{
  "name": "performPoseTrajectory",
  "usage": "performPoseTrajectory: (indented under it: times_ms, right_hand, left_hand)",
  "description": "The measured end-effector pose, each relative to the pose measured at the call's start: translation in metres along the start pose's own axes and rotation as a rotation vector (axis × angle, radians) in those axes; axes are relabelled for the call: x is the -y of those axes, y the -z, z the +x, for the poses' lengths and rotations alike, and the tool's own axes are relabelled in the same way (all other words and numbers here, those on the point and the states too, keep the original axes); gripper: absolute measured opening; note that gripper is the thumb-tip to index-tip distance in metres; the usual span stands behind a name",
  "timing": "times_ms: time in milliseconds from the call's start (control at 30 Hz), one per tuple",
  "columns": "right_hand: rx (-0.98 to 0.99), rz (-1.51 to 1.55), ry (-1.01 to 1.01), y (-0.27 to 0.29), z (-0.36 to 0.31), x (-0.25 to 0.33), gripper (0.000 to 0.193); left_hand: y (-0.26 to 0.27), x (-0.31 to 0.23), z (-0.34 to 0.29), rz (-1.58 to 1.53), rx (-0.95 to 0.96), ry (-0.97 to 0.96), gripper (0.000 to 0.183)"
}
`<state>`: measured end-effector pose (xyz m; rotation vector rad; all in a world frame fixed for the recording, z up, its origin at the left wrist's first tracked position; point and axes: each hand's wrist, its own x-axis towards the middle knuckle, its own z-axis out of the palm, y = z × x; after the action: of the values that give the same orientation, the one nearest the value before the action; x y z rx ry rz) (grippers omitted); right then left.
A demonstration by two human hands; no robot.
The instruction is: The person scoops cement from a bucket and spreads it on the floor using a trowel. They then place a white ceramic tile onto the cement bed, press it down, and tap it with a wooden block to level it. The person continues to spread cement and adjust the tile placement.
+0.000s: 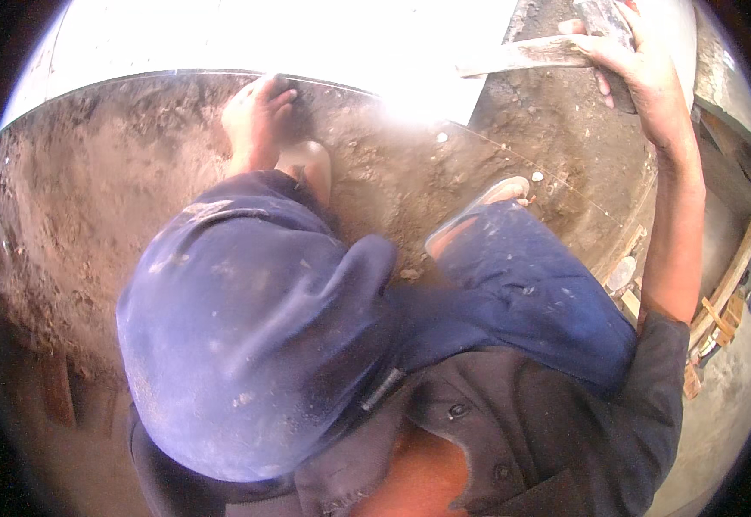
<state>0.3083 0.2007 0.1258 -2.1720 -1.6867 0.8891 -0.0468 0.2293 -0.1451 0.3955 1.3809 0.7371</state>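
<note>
A bright white slab (246, 34), overexposed in places, lies across the far side, its near edge meeting brown soil. At that edge is my left hand (257, 121), fingers bent; what lies under the fingertips is hidden. My right hand (642, 73), raised at the far right, is closed around the head (604, 19) of what looks like a mallet. Its pale wooden handle (530, 55) points left, the tip overlapping the slab's right corner in the view. I cannot tell whether it touches.
Uneven soil (117, 189) surrounds my bent legs, with a sandalled foot (505, 191) on it. A thin string (569, 183) runs from the slab's corner toward the lower right. Wooden pieces (724, 297) and a light wall edge (737, 95) stand at the right.
</note>
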Motion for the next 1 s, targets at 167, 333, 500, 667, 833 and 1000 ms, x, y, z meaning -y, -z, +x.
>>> performPoseTrajectory:
  times_ms: [167, 333, 500, 667, 833, 1000]
  right_hand:
    - [0.042, 0.089, -0.133, -0.013, 0.015, -0.004, 0.045]
    - [0.100, 0.083, -0.135, -0.015, 0.031, -0.002, 0.043]
    - [0.067, 0.110, -0.096, -0.021, 0.036, 0.003, 0.038]
    - [0.109, 0.068, -0.115, -0.012, 0.037, -0.011, 0.041]
    - [0.128, 0.083, -0.148, -0.011, 0.037, -0.011, 0.043]
    - [0.029, 0.150, -0.091, -0.020, 0.035, 0.001, 0.040]
  left_hand:
    - [0.009, 0.015, -0.007, 0.176, 0.090, -0.098, 0.032]
    - [0.014, 0.027, 0.019, 0.175, 0.062, -0.229, 0.022]
    - [0.025, 0.029, 0.019, 0.271, 0.024, -0.272, 0.012]
    - [0.022, -0.015, -0.043, 0.038, -0.058, 0.003, 0.021]
    - [0.028, -0.027, -0.068, 0.000, -0.184, 0.087, 0.019]
    - [0.068, 0.012, -0.031, -0.033, -0.186, -0.092, 0.019]
